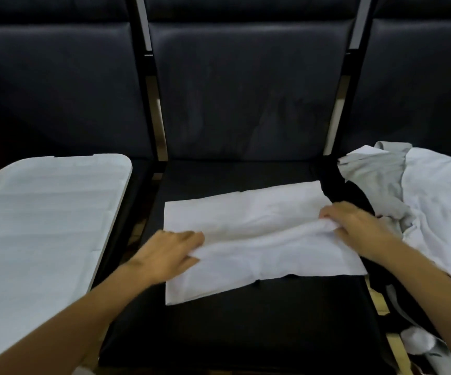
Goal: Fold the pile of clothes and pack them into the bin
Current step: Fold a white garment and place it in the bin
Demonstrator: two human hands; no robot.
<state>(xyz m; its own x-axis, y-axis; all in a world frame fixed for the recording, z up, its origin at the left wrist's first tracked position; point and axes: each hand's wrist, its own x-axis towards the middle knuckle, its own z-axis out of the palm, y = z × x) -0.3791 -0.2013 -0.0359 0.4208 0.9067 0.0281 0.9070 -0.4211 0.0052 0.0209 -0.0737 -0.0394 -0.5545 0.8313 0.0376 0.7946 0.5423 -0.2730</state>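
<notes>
Plain white folded garment (259, 239), black seat (232, 326), white ribbed bin lid (43, 226), grey & white clothes pile (422, 201)

I am finding no text, label, brand, number or sign that I can read anywhere in front of me.

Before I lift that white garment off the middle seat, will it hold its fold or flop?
Probably flop: the white garment bunches softly where the right hand pinches it. It looks thin and light, lying flat on the black seat. The left hand holding its other edge should help keep the fold.
</notes>
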